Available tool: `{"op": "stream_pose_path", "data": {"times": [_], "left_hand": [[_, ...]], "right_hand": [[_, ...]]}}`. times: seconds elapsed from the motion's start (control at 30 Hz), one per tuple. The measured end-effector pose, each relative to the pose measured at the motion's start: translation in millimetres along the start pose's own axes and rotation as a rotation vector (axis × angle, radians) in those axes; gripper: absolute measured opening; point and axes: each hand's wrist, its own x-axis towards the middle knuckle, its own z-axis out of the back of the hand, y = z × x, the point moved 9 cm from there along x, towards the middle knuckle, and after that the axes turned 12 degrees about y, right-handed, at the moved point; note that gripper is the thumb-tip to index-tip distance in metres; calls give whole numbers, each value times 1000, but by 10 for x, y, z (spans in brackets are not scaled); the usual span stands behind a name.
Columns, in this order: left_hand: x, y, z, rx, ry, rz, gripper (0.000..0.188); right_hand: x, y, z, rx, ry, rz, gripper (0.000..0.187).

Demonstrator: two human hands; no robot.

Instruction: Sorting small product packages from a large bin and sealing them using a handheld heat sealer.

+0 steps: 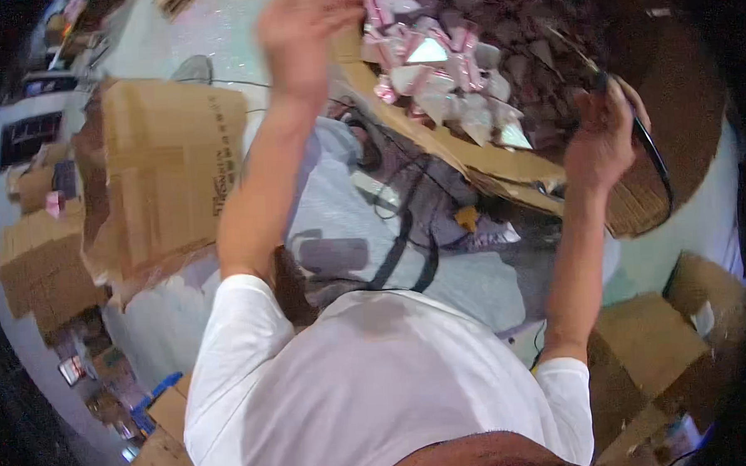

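My right hand (606, 135) is closed round a thin tool (586, 61) with a slender metal tip and a black cord trailing down past my wrist. Its shape resembles a soldering iron, though the kind is not certain. The tip points up and left, over a heap of small clear-wrapped packets (466, 79) in white and pink. They lie in a large cardboard box (436, 143). At the box's left edge, my left hand (298, 36) is raised and smeared by motion. Its fingers reach toward the packets, and I cannot make out anything held in them.
A torn cardboard box (162, 167) stands left of my left forearm. Loose cables (385, 132) run between my legs and the large box. More cardboard cartons (648, 342) sit at lower right, and others (45, 256) line the far left. Much of the large box lies in shadow.
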Motion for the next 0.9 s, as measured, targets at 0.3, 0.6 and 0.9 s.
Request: {"op": "stream_pose_path", "data": {"times": [0.3,0.6,0.9], "left_hand": [[-631,3116,-1531,1627,1458,25,27],[27,1571,-1445,1297,1033,-80,45],[-281,1708,-1215,-544,402,633,55]], "right_hand": [[33,48,112,-37,-5,-47,27],[-54,-40,-41,-362,76,-259,43],[-169,-186,-45,-489,207,-166,54]]}}
